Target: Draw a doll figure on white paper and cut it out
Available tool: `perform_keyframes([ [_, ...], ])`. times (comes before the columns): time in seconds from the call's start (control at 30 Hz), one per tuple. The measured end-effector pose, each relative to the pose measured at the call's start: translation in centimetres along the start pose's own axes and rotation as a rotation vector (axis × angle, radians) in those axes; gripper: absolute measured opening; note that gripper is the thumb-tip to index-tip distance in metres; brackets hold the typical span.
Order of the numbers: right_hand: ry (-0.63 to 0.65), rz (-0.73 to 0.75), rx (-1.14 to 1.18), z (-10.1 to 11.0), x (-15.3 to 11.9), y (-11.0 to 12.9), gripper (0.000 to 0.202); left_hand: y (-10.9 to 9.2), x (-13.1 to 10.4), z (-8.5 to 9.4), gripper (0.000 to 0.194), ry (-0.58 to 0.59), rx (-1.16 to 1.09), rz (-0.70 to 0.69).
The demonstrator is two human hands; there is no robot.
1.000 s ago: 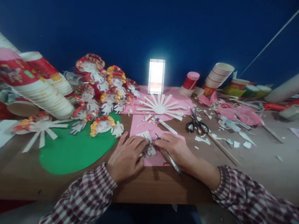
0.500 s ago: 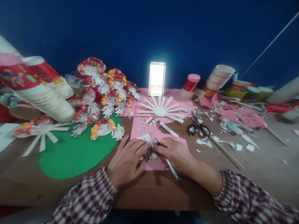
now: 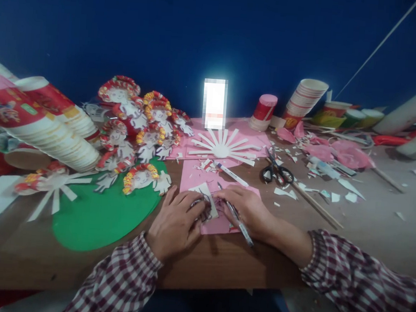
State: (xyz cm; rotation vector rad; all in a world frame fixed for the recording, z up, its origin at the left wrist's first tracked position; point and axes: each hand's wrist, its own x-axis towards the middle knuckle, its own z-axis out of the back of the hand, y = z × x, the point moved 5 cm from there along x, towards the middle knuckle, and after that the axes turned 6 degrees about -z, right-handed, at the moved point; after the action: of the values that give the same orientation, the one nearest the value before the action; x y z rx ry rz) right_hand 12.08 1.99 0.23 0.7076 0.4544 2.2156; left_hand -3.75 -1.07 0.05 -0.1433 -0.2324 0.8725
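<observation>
A small white paper piece with dark drawn lines lies on the pink paper, partly covered by fingers. My left hand rests over its left side, with bent fingers and thumb holding it against the surface. In my right hand a slim grey pen is gripped, its tip pointing away from me and its back end slanting toward the table edge. This hand sits just right of the white piece, the pen tip apart from it. Beyond both hands lies a white marker.
Black scissors and a wooden stick lie right, among paper scraps. Left are a green paper disc, several cut-out figures and leaning stacked paper cups. A white fringed paper cup lies spread out behind.
My fingers have shifted off the white paper piece, so more of it shows. The pen tip has drawn slightly back from it. The view has moved a little.
</observation>
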Motion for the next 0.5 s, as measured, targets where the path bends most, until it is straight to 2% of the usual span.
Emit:
perform_keyframes([
  [0.1, -0.135, -0.136, 0.216, 1.2, 0.6, -0.7, 0.021, 0.0, 0.0, 0.1, 0.034, -0.003, 0.0, -0.001],
  [0.17, -0.138, -0.197, 0.275, 1.9, 1.2, -0.8, 0.022, -0.1, 0.0, 0.1, 0.034, -0.006, 0.002, 0.003],
  [0.27, -0.116, -0.201, 0.36, 2.7, 2.2, -0.4, 0.019, -0.1, 0.0, 0.1, 0.037, -0.013, -0.004, -0.001],
  [0.37, -0.067, -0.223, 0.435, 2.3, 2.4, -0.2, 0.022, -0.1, 0.0, 0.1, 0.037, -0.02, 0.001, -0.006],
  [0.5, -0.071, -0.29, 0.35, 1.1, 1.8, -0.5, 0.016, -0.1, 0.1, 0.1, 0.035, -0.023, 0.011, -0.02],
])
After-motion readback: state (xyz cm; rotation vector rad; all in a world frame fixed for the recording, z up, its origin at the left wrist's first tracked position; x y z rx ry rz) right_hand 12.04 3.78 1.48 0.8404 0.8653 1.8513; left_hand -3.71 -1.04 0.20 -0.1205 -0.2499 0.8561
